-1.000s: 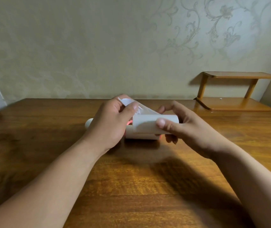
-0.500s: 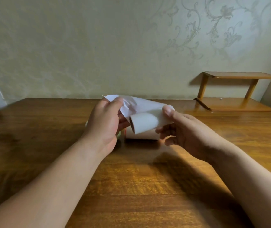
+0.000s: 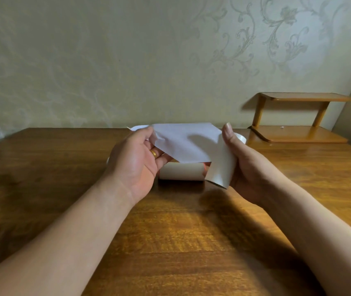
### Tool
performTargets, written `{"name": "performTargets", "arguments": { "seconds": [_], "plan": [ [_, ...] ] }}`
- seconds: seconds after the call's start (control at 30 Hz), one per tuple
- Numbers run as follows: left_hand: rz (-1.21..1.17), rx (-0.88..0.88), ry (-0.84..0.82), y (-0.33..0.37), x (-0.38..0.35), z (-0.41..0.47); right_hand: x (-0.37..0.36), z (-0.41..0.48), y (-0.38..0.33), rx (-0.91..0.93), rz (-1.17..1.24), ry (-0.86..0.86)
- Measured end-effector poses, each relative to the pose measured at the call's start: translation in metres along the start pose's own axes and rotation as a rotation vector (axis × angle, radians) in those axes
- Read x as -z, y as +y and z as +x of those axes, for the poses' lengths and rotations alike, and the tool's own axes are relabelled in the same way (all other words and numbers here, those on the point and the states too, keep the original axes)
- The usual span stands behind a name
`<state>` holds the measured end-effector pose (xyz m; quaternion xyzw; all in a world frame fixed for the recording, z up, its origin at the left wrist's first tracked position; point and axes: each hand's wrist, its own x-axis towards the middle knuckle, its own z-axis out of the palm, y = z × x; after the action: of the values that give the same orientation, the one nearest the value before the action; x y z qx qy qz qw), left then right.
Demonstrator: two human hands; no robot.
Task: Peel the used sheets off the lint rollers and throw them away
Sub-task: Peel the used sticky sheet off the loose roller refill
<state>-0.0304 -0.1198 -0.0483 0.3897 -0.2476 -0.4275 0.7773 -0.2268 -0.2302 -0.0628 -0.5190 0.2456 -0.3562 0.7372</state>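
Above the middle of the wooden table (image 3: 170, 242), both hands are on one lint roller (image 3: 221, 167).

Right hand (image 3: 249, 165): grips the roll, fingers curled round its far side, thumb pressed upright against its near side. The roll is off the table and tilted, lower end toward the camera and upper end away to the right.

Left hand (image 3: 136, 159): pinches the left edge of the white sheet (image 3: 183, 142) between thumb and fingers. There's a gold ring (image 3: 154, 154) on one finger.

Sheet: partly peeled and stretched flat between the hands, with its right end joined to the held roll. Can't tell how much is stuck there.

Second lint roller (image 3: 181, 172): lies on its side on the table, axis left-right, just beyond and below the hands. The sheet and left hand partly cover it. A bit of red shows at its right end.

Background: a two-tier wooden shelf (image 3: 298, 116) at the table's far right, against the patterned wall (image 3: 127, 60).
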Motion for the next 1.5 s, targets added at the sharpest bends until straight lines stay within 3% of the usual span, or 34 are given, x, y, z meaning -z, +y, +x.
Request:
{"name": "performTargets", "arguments": {
  "seconds": [0.17, 0.33, 0.87, 0.93, 1.03, 1.1, 1.17, 1.3, 1.4, 1.5],
  "plan": [
    [-0.086, 0.029, 0.005, 0.007, 0.004, 0.004, 0.001, -0.004, -0.003, -0.042, 0.097, -0.148],
    [-0.119, 0.008, 0.037, 0.014, 0.008, 0.005, 0.004, -0.004, -0.004, -0.085, 0.039, -0.050],
    [-0.083, 0.045, -0.086, 0.004, 0.005, -0.002, 0.004, -0.005, -0.004, -0.030, -0.006, -0.116],
    [0.073, 0.037, -0.164, 0.003, 0.005, -0.005, 0.003, -0.005, -0.003, -0.012, -0.014, -0.142],
    [0.567, -0.070, -0.262, -0.003, 0.004, -0.008, 0.004, -0.007, -0.005, 0.051, -0.091, -0.219],
    [0.713, -0.113, -0.309, -0.004, 0.004, -0.010, 0.006, -0.007, -0.006, 0.093, -0.176, -0.239],
    [0.680, -0.118, -0.293, -0.002, 0.006, -0.008, 0.009, -0.004, -0.007, 0.125, -0.240, -0.150],
    [0.392, -0.082, -0.244, 0.006, 0.009, -0.003, 0.015, 0.000, -0.008, 0.159, -0.448, 0.057],
    [0.465, -0.108, -0.263, 0.008, 0.010, -0.004, 0.018, 0.000, -0.009, 0.179, -0.538, 0.150],
    [0.477, -0.147, -0.180, 0.011, 0.011, -0.003, 0.019, 0.003, -0.007, 0.134, -0.558, 0.203]
  ]
}}
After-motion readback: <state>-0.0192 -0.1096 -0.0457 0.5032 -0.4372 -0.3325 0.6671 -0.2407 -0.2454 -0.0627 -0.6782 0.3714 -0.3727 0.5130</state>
